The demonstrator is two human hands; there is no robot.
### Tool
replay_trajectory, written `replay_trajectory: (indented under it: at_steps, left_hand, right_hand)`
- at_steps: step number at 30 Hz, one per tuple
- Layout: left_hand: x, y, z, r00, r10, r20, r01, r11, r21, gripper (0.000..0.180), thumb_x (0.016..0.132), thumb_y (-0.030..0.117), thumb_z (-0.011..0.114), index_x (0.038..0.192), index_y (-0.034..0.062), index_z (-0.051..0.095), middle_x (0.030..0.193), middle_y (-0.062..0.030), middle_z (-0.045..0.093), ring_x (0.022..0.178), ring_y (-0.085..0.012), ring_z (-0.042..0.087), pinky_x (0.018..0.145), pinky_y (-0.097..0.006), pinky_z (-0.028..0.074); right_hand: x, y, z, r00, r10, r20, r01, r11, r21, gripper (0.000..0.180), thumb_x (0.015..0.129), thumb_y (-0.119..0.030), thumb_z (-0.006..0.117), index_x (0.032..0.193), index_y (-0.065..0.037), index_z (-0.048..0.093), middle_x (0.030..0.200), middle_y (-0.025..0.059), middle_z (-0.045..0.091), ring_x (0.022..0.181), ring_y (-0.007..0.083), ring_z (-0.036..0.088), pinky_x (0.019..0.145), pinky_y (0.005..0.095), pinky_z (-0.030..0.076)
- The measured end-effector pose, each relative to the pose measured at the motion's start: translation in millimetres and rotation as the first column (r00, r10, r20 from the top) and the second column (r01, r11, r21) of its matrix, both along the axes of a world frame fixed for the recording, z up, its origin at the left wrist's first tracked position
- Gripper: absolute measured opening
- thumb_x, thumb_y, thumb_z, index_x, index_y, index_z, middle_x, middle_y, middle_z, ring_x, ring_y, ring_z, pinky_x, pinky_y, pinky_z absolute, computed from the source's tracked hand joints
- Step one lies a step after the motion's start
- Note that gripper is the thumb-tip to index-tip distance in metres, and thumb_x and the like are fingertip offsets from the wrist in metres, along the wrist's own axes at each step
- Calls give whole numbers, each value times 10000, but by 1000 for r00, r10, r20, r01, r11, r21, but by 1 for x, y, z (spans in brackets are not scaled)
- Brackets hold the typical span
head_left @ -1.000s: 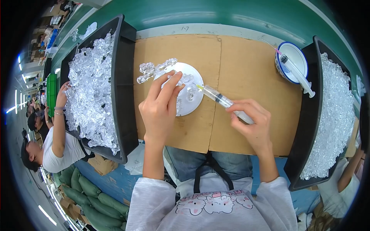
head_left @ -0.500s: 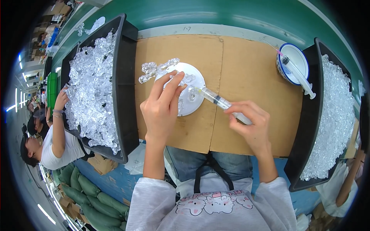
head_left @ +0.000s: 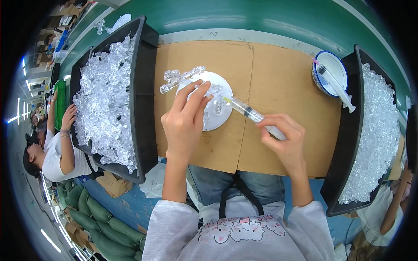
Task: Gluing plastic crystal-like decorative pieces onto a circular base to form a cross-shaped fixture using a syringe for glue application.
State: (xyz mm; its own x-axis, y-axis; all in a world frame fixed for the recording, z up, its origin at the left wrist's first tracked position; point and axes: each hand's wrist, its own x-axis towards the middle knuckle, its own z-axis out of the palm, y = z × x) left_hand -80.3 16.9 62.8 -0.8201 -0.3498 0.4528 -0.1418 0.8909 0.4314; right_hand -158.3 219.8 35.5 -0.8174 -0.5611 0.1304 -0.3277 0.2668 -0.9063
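One white plate on the cardboard, two syringes, one bowl, two black bins (clear pieces uncountable).

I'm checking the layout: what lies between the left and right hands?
In the head view, between the left hand and right hand lie part of the white plate, clear pieces, cardboard and the held syringe.

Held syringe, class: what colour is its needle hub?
The hub is yellow-green, best seen in the head view.
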Motion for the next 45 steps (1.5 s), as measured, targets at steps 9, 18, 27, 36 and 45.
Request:
replay_trajectory:
  at_steps: [9, 18, 27, 36, 45]
  left_hand:
    - [1, 1, 3, 1000, -3, 7, 3, 1000, 6, 300, 761, -43, 667, 1039, 70, 674, 971, -88, 658, 742, -162, 633, 569, -248, 495]
    - [11, -31, 15, 964, 226, -139, -173, 933, 314, 536, 715, 51, 742, 1203, 14, 524, 1278, -112, 487, 1102, -202, 499, 858, -320, 402]
    - [-92, -59, 4, 948, 122, -294, 190, 525, 830, 178, 749, 59, 724, 904, -15, 676, 790, -24, 655, 718, -75, 585, 641, -212, 453]
    - [-264, -134, -8, 940, -159, -302, 334, 619, 711, 232, 780, 181, 719, 939, 17, 680, 866, -14, 653, 839, -85, 568, 751, -241, 439]
    - [-268, -234, 37, 820, 561, -112, -572, 804, -162, 506, 714, 218, 678, 1152, 26, 516, 1060, -172, 615, 1009, -348, 582, 842, -458, 470]
  right_hand:
    - [-2, 7, 3, 1000, -4, 23, 5, 999, -51, 166, 665, 56, 629, 805, -21, 677, 855, 105, 662, 789, 179, 642, 682, 260, 490]
    - [1, 86, -21, 969, -229, 87, 239, 964, -118, 192, 773, 31, 629, 963, 3, 636, 1006, 101, 620, 896, 164, 591, 773, 258, 459]
    - [9, 97, -24, 946, -323, 18, 323, 939, -122, 311, 745, 4, 677, 1049, -23, 617, 1020, 107, 619, 902, 221, 571, 810, 312, 451]
    - [6, 114, -21, 875, -396, -277, 425, 904, 50, 432, 699, -40, 699, 1114, -29, 577, 1196, 169, 553, 1104, 338, 511, 944, 412, 405]
    - [20, 125, -33, 844, -470, -261, 450, 883, -134, 275, 787, -7, 546, 1060, 23, 561, 1196, 202, 548, 1137, 321, 510, 991, 407, 378]
